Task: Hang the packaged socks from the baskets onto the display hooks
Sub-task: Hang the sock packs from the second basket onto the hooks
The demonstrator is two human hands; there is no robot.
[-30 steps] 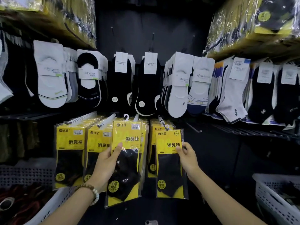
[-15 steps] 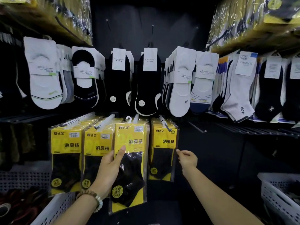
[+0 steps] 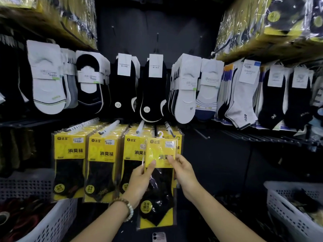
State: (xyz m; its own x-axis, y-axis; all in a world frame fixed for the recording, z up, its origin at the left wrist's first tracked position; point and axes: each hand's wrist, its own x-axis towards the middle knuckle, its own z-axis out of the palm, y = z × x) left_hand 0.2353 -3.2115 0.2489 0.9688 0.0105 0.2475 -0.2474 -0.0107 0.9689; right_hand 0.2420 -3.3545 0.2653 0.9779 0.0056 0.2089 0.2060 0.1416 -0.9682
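Note:
A yellow-and-black packaged sock pack (image 3: 160, 173) with a small white hanger hook on top is held up in front of the lower row of display hooks. My left hand (image 3: 141, 182) grips its left edge and my right hand (image 3: 181, 172) pinches its right edge. Its hanger sits just below the tip of the rightmost white display hook (image 3: 169, 128). Three further hooks to the left carry stacks of the same yellow packs (image 3: 70, 165).
A white perforated basket (image 3: 52, 222) stands at lower left and another basket (image 3: 290, 212) at lower right, both holding goods. Rows of white, black and grey socks (image 3: 153, 88) hang above. A phone (image 3: 158, 237) lies at the bottom centre.
My left hand carried the pack rightward from the third hook toward the rightmost hook. My right hand let go of the hanging stack there and took the pack's right edge.

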